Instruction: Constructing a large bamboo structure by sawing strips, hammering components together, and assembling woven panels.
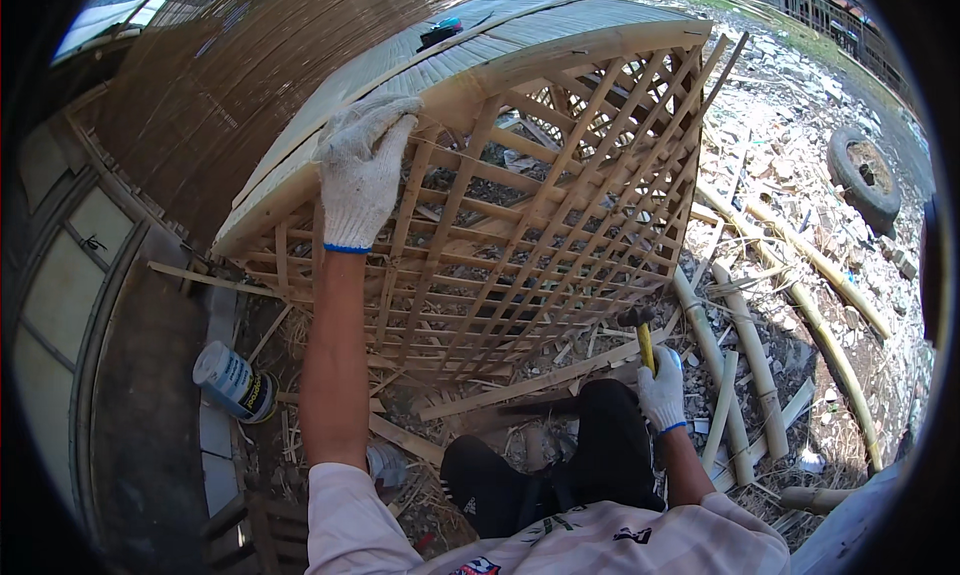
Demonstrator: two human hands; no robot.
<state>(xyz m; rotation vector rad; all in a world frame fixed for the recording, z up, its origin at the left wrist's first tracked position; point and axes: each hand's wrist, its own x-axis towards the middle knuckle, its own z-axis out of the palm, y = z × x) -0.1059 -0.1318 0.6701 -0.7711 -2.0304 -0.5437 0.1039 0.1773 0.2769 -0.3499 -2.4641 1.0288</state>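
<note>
My left hand [362,175], in a white knit glove with a blue cuff, is closed over the pale wooden edge board [475,83] of a large frame. Below that board hangs a crisscross lattice of thin wooden slats [500,220]. Whether a small piece is also under those fingers is hidden. Down by my right knee, my right hand [662,390], gloved the same way, grips a hammer [647,347] by its yellow handle. The hammer's dark head points up and away from me, apart from the edge board.
A small teal and black object [440,33] lies on the slatted top. To the left stands a tilted white and blue bucket [235,380]. Bamboo poles [750,360] and loose slats [530,383] litter the ground. Farther right, an old tire [864,180] rests on rubble.
</note>
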